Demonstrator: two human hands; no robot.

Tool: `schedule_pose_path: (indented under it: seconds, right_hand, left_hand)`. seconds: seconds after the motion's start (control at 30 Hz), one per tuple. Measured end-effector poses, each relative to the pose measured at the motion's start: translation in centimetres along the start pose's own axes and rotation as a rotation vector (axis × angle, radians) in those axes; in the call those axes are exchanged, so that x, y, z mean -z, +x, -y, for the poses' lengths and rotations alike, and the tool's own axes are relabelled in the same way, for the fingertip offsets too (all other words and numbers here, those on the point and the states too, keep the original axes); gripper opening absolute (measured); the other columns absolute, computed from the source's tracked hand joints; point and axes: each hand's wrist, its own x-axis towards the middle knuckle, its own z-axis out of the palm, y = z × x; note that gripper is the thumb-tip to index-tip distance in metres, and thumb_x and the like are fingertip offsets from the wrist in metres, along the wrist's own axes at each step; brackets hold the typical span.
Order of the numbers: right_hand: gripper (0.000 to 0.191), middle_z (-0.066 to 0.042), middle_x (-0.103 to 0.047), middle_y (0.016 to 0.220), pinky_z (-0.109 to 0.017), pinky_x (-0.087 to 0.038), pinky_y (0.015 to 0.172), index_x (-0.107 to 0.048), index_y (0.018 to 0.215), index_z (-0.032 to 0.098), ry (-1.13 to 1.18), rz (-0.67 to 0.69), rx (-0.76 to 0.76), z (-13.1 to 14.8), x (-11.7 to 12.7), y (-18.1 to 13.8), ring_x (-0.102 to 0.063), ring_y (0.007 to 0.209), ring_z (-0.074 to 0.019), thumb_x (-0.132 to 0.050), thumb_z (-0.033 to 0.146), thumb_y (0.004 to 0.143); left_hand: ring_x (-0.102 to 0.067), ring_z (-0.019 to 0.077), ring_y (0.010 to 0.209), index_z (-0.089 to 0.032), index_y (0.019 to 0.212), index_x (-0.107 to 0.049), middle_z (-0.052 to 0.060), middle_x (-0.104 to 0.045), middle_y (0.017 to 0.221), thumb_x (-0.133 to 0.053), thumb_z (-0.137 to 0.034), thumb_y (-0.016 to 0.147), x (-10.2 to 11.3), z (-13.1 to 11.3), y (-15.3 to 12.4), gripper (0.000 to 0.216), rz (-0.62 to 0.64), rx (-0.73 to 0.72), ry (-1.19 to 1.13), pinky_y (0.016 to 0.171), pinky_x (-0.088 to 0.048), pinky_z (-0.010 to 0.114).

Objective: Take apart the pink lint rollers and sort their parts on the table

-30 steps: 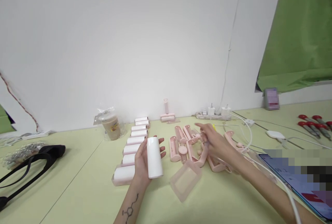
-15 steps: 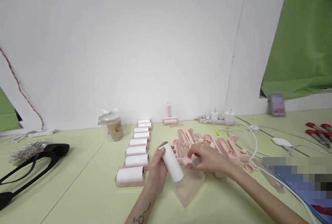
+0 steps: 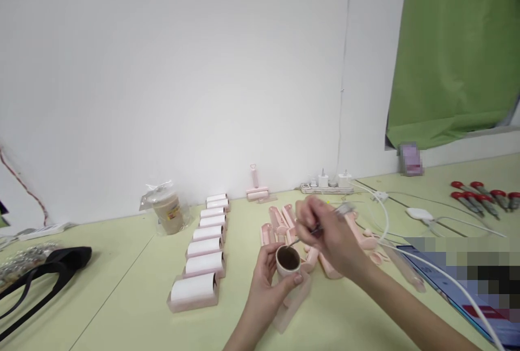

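My left hand (image 3: 266,280) is wrapped round a white paper roll (image 3: 288,260), turned so its dark hollow end faces me. My right hand (image 3: 331,234) pinches a thin metal tool (image 3: 320,225) whose tip points at the roll's open end. Under the hands stands a clear pink cover (image 3: 290,302). Behind them lies a heap of pink roller handles (image 3: 284,221). To the left, a row of several white rolls in pink holders (image 3: 201,253) runs back toward the wall.
A wrapped drink cup (image 3: 166,211) stands at the back left, a black bag (image 3: 49,267) further left. A finished pink roller (image 3: 255,188) and a power strip (image 3: 325,186) sit by the wall. White cables (image 3: 390,215), red-handled screwdrivers (image 3: 481,199) and a blurred tablet (image 3: 467,280) lie right.
The left hand tipped the white roll from upright to end-on toward me. The right hand left the pink parts, came back holding a thin tool and brought it to the roll's end.
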Motion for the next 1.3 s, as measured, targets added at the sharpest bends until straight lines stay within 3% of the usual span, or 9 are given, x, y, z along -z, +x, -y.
schedule_pose_path:
  seconds: [0.17, 0.27, 0.4, 0.5, 0.63, 0.73, 0.93, 1.07, 1.3]
  right_hand:
    - [0.032, -0.003, -0.053, 0.097, -0.028, -0.044, 0.071, -0.052, 0.094, 0.022, -0.390, 0.258, -0.259, -1.8, -1.0, -0.8, -0.054, 0.083, -0.0159, -0.046, 0.050, 0.080]
    - [0.058, -0.008, -0.040, 0.125, -0.033, -0.041, 0.085, -0.035, 0.124, 0.027, -0.443, 0.358, -0.319, -2.8, 0.4, -1.1, -0.047, 0.107, -0.0217, -0.053, 0.051, 0.074]
    - [0.073, -0.008, -0.038, 0.129, -0.037, -0.034, 0.093, -0.016, 0.134, 0.031, -0.411, 0.274, -0.210, -4.2, 2.3, -1.9, -0.037, 0.119, -0.0205, -0.056, 0.045, 0.075]
    - [0.087, -0.008, -0.046, 0.123, -0.036, -0.042, 0.083, -0.024, 0.132, 0.030, -0.448, 0.288, -0.290, -5.9, 2.5, -2.9, -0.046, 0.110, -0.0244, -0.071, 0.039, 0.060]
    - [0.022, -0.002, -0.063, 0.082, -0.036, -0.044, 0.075, -0.064, 0.088, 0.022, -0.404, 0.245, -0.243, -7.4, 1.5, -3.7, -0.058, 0.082, -0.0227, -0.059, 0.038, 0.074]
    - [0.028, -0.004, -0.063, 0.076, -0.033, -0.046, 0.068, -0.063, 0.076, 0.020, -0.303, 0.082, -0.234, -7.0, 1.8, -3.5, -0.058, 0.077, -0.0224, -0.047, 0.042, 0.081]
    - [0.029, 0.000, -0.050, 0.062, -0.030, -0.044, 0.070, -0.056, 0.084, 0.019, -0.212, -0.360, -0.091, -4.8, 5.6, -2.7, -0.053, 0.068, -0.0172, -0.043, 0.045, 0.083]
    - [0.026, 0.002, -0.045, 0.056, -0.028, -0.044, 0.063, -0.056, 0.082, 0.019, -0.135, -0.414, -0.070, -4.2, 6.2, -2.8, -0.049, 0.060, -0.0153, -0.048, 0.043, 0.081]
    - [0.025, 0.003, -0.046, 0.053, -0.025, -0.042, 0.055, -0.059, 0.077, 0.021, -0.184, -0.370, -0.060, -3.5, 5.7, -3.4, -0.047, 0.055, -0.0141, -0.049, 0.044, 0.080]
  left_hand:
    - [-0.052, 0.0205, 0.102, -0.020, 0.095, -0.051, 0.006, -0.059, 0.103, -0.070, -0.022, 0.063, -0.2, 0.0, 0.2, 0.038, -0.040, -0.042, -0.076, 0.087, -0.040, 0.029]
    - [-0.054, 0.0208, 0.101, -0.019, 0.096, -0.052, 0.007, -0.060, 0.102, -0.069, -0.026, 0.065, -0.1, -0.3, 0.7, 0.037, -0.090, -0.056, -0.101, 0.084, -0.042, 0.028]
    - [-0.054, 0.0204, 0.102, -0.019, 0.094, -0.052, 0.007, -0.060, 0.104, -0.071, -0.026, 0.063, 0.0, -0.9, 1.4, 0.037, -0.142, -0.033, -0.129, 0.084, -0.042, 0.026]
    - [-0.054, 0.0205, 0.100, -0.020, 0.096, -0.053, 0.006, -0.061, 0.104, -0.071, -0.025, 0.063, -0.2, -2.3, 1.7, 0.038, -0.179, -0.054, -0.136, 0.082, -0.042, 0.026]
    - [-0.056, 0.0209, 0.097, -0.022, 0.101, -0.053, 0.005, -0.062, 0.103, -0.070, -0.026, 0.063, -0.4, -5.8, 1.8, 0.041, -0.233, -0.186, -0.173, 0.080, -0.043, 0.027]
    - [-0.055, 0.0223, 0.097, -0.024, 0.105, -0.053, 0.005, -0.062, 0.103, -0.068, -0.032, 0.064, -0.4, -7.2, 1.6, 0.044, -0.285, -0.243, -0.092, 0.079, -0.042, 0.028]
    - [-0.051, 0.0332, 0.094, -0.022, 0.102, -0.062, 0.011, -0.062, 0.095, -0.068, -0.035, 0.062, -1.5, -1.0, 1.1, 0.042, -0.097, 0.025, 0.669, 0.083, -0.036, 0.041]
    - [-0.042, 0.0387, 0.106, -0.015, 0.110, -0.057, 0.019, -0.054, 0.112, -0.065, -0.027, 0.063, -2.6, 3.5, 0.7, 0.049, -0.075, 0.080, 0.900, 0.090, -0.030, 0.048]
    - [-0.042, 0.0397, 0.105, -0.014, 0.128, -0.039, 0.020, -0.050, 0.118, -0.063, -0.026, 0.064, -0.9, 1.2, -0.8, 0.070, 0.217, 0.047, 1.008, 0.088, -0.032, 0.048]
